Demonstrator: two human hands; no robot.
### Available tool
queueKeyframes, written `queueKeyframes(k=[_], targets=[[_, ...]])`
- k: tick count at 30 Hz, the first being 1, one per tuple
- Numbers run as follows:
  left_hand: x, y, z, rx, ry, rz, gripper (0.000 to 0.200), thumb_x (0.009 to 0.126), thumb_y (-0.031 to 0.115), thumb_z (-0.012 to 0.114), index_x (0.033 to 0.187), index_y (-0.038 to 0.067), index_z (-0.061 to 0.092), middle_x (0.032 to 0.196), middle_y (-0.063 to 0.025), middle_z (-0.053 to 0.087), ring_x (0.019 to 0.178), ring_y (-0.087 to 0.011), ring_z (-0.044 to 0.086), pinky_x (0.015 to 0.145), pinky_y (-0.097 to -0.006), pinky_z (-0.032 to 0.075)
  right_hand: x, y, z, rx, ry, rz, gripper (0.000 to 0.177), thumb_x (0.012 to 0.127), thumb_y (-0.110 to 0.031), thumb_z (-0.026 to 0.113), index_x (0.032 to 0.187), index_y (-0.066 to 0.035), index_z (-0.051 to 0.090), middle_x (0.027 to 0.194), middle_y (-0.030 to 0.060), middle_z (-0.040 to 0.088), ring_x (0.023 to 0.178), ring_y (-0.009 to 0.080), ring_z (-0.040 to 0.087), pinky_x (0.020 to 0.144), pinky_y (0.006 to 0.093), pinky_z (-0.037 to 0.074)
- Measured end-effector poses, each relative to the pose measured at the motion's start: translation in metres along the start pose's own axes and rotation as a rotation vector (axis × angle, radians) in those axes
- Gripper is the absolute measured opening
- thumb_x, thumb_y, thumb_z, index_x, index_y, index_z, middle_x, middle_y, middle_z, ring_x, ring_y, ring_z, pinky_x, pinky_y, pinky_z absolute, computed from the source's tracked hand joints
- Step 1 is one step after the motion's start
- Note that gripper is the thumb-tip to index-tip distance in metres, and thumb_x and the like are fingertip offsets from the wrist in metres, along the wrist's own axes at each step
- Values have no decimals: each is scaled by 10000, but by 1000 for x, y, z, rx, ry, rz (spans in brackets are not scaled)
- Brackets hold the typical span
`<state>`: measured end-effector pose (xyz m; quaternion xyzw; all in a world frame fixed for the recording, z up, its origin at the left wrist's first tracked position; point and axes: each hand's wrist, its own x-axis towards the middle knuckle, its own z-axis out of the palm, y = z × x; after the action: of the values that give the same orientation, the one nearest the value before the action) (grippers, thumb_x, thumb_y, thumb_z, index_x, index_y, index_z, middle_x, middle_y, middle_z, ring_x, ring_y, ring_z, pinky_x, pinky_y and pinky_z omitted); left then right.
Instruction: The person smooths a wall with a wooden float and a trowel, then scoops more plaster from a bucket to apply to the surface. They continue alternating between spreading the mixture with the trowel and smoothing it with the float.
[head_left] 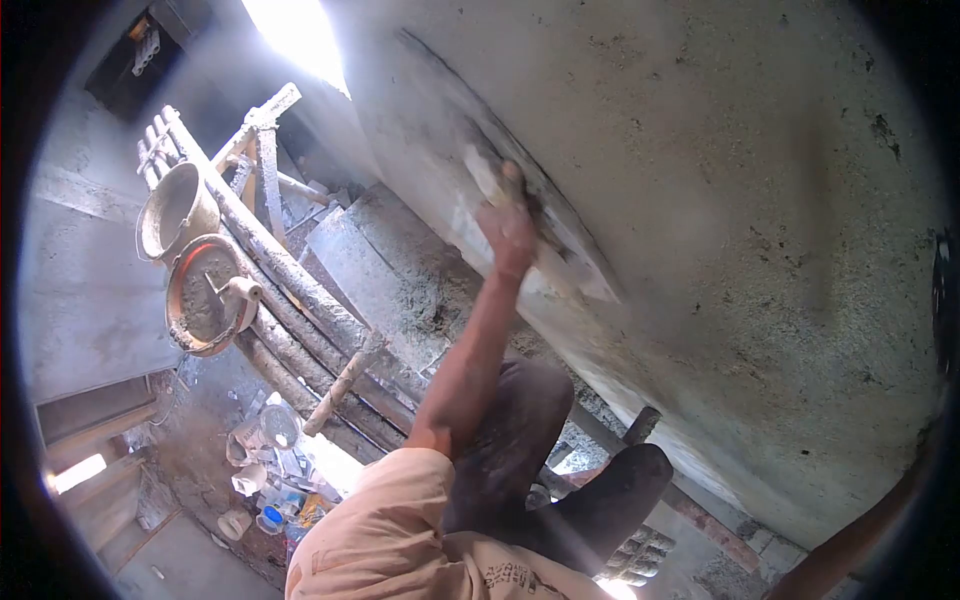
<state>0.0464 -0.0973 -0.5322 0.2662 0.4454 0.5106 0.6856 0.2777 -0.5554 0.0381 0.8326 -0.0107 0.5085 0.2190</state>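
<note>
My left hand (508,232) is closed around the handle of a blurred plastering tool (512,182), held against the grey wall (700,200). A smoother, paler patch of wall lies around the tool, bordered by a dark curved line. My right forearm (870,530) reaches up along the lower right edge of the view, and its hand is not visible. To the left, a pail (205,210) and a round basin (178,318) of grey mix rest on wooden poles, with a handled tool (240,290) in the basin.
The pole platform (290,270) runs diagonally at the left, with a cross pole (345,382). My bent legs (520,430) are below my arm. A pale board (365,270) lies beyond the poles. Containers and litter (280,425) lie on the floor below. Bright light enters at the top.
</note>
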Motion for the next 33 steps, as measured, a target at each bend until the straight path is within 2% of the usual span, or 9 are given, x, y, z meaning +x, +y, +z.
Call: queueKeyframes(k=[3,5,9,11,12,18,24,30,33], targets=[[78,13,-22,62,-38,-105,556,940,541,752,1084,8,684,776,20,573,677,-109,543,578,-325,471,1,21,22,37,128,-80,632,1135,-425,174,1648,-57,143,1655,197,239,1463,399,322,1191,567,295],[145,1,-44,-41,-27,-147,638,961,538,721,1270,-13,628,1041,-84,672,891,-173,634,736,-387,545,-6,16,17,99,122,-57,651,1133,-447,170,1658,-67,113,1686,188,180,1505,405,265,1206,560,276],[186,-46,-83,0,-80,-338,863,1010,644,538,1577,13,379,1572,-153,476,1359,-325,516,1091,-492,461,-9,14,18,154,98,19,650,1129,-454,186,1646,-67,116,1668,193,180,1499,405,252,1199,559,276],[166,-90,-93,-38,-203,-417,816,1025,648,499,1587,65,391,1569,-141,467,1364,-325,506,1093,-476,458,-12,11,9,191,148,31,643,1128,-453,191,1635,-63,128,1653,195,192,1486,406,262,1190,558,283],[137,-91,-87,-43,-142,-542,659,1025,628,523,1381,75,561,1249,-98,642,1093,-272,606,941,-480,553,-13,6,7,220,170,26,640,1127,-452,194,1629,-61,135,1646,196,198,1479,406,268,1185,558,286],[-10,-84,-24,-159,-167,-62,491,1014,523,648,1247,91,629,865,12,545,730,-128,514,596,-278,439,-37,-21,-11,388,262,0,621,1123,-449,210,1596,-48,172,1601,203,236,1439,409,300,1157,557,306],[-50,48,35,35,-314,253,542,999,470,700,1307,31,621,921,5,594,796,-131,561,667,-307,495,-52,-27,-13,536,324,11,604,1120,-445,227,1562,-35,210,1557,210,274,1398,412,332,1129,555,327],[-138,93,82,204,-490,637,580,1052,416,625,1437,-12,555,1068,-85,697,820,-168,603,760,-327,511,-62,-23,-17,654,367,33,588,1116,-441,243,1529,-22,248,1512,217,311,1358,415,364,1101,554,347],[-123,79,61,727,-621,1431,569,1107,361,451,1499,-50,487,1158,-179,711,842,-185,641,789,-381,517,-64,-25,-13,697,366,24,581,1114,-440,251,1512,-16,267,1490,220,330,1337,416,380,1087,553,357]])
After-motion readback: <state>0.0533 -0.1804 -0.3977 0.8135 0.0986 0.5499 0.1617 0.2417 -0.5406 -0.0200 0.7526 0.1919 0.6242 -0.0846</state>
